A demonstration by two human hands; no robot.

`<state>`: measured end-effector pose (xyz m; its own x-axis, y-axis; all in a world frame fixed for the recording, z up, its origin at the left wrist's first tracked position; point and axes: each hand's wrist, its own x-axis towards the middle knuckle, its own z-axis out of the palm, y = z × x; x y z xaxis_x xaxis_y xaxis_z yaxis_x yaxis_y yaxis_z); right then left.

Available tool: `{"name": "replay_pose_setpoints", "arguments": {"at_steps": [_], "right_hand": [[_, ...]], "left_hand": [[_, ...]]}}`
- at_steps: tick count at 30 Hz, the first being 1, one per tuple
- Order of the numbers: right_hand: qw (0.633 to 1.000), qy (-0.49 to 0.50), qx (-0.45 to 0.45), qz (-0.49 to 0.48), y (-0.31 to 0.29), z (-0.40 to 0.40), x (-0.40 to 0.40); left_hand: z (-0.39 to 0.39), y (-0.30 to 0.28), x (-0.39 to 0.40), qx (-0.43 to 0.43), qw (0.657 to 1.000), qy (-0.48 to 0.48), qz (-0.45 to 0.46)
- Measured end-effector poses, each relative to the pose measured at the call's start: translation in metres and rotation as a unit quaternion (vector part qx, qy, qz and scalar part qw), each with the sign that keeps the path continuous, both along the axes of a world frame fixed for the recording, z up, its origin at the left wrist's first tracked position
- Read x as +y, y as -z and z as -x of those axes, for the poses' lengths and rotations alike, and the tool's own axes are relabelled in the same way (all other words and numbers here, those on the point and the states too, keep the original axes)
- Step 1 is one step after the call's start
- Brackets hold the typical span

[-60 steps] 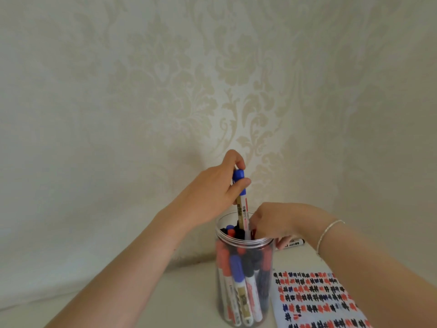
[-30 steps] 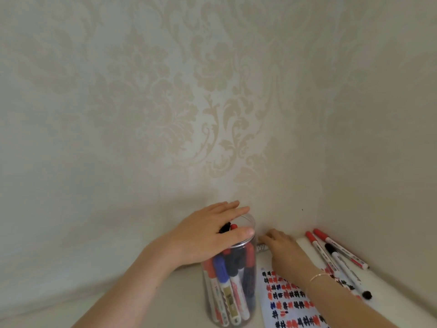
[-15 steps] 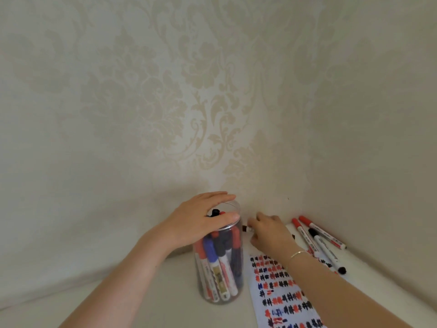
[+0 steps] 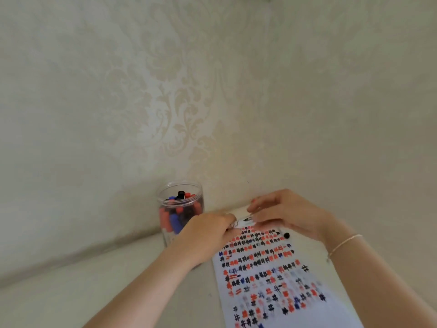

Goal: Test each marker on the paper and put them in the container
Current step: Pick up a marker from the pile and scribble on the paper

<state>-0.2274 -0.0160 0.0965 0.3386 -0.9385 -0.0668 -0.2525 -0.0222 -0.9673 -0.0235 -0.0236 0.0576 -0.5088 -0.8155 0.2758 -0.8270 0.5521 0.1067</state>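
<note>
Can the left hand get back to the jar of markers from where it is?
Probably yes. The left hand sits just right of the jar, whose top is open, with nothing between them, though it seems busy holding a marker.

Clear glossy plastic container (image 4: 179, 189) (smooth-walled), matt white paper (image 4: 335, 313), embossed wallpaper (image 4: 179, 102).

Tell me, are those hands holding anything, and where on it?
Both hands meet on one marker at the top of the paper. The left hand grips one end, the right hand the other. Blur hides exact finger placement.
</note>
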Motion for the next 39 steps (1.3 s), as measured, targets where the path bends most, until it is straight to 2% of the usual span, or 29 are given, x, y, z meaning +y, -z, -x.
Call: {"name": "replay_pose_setpoints", "arguments": {"at_steps": [2,3,4,6,8,9,12,14,15,17,21,23,25,27,28,29,31,33,36,39], "right_hand": [[0.974,0.010,-0.216,-0.062,0.005,0.009,0.004],[0.960,0.008,-0.272,-0.071,0.011,0.007,0.006],[0.955,0.001,-0.290,-0.067,0.017,0.002,0.009],[0.970,0.006,-0.238,-0.043,0.028,-0.015,0.015],[0.978,0.053,-0.203,-0.018,0.035,-0.029,0.017],[0.975,0.078,-0.208,-0.005,0.037,-0.032,0.017],[0.975,0.117,-0.189,0.027,0.036,-0.032,0.021],[0.984,0.094,-0.151,0.022,0.034,-0.031,0.026],[0.987,0.070,-0.145,0.011,0.031,-0.028,0.030],[0.990,0.010,-0.143,-0.008,0.026,-0.022,0.036],[0.987,-0.098,-0.126,-0.008,0.022,-0.016,0.044],[0.970,-0.082,-0.228,-0.021,0.019,-0.003,0.046],[0.944,-0.012,-0.328,-0.012,0.012,0.019,0.045],[0.952,0.048,-0.302,0.015,0.013,0.036,0.045],[0.965,0.061,-0.252,0.023,0.019,0.038,0.044],[0.978,0.064,-0.195,0.022,0.027,0.035,0.044],[0.991,0.062,-0.121,0.004,0.048,0.021,0.045],[0.992,0.079,-0.101,-0.014,0.068,0.006,0.050],[0.984,0.142,-0.108,-0.021,0.093,-0.010,0.060],[0.972,0.225,-0.064,-0.004,0.114,-0.021,0.069]], "left_hand": [[0.002,0.006,0.005,0.163,0.981,0.028,-0.101],[0.005,0.006,0.010,0.224,0.964,0.048,-0.133],[0.010,0.007,0.013,0.262,0.953,0.067,-0.139],[0.020,0.007,0.016,0.310,0.936,0.088,-0.141],[0.027,0.009,0.016,0.366,0.910,0.094,-0.171],[0.028,0.011,0.016,0.370,0.906,0.093,-0.183],[0.027,0.016,0.017,0.307,0.924,0.078,-0.215],[0.024,0.017,0.021,0.313,0.905,0.088,-0.274],[0.024,0.016,0.025,0.327,0.883,0.104,-0.321],[0.023,0.012,0.034,0.375,0.814,0.139,-0.421],[0.018,0.014,0.045,0.385,0.700,0.211,-0.563],[0.008,0.022,0.045,0.382,0.658,0.231,-0.606],[-0.008,0.034,0.044,0.390,0.638,0.225,-0.625],[-0.020,0.046,0.043,0.405,0.658,0.172,-0.611],[-0.022,0.051,0.041,0.407,0.683,0.144,-0.589],[-0.019,0.053,0.039,0.394,0.726,0.117,-0.552],[-0.006,0.052,0.031,0.315,0.840,0.075,-0.434],[0.010,0.054,0.023,0.233,0.918,0.047,-0.319],[0.026,0.068,0.015,0.144,0.968,0.003,-0.206],[0.034,0.083,0.013,0.119,0.983,-0.016,-0.138]]}}
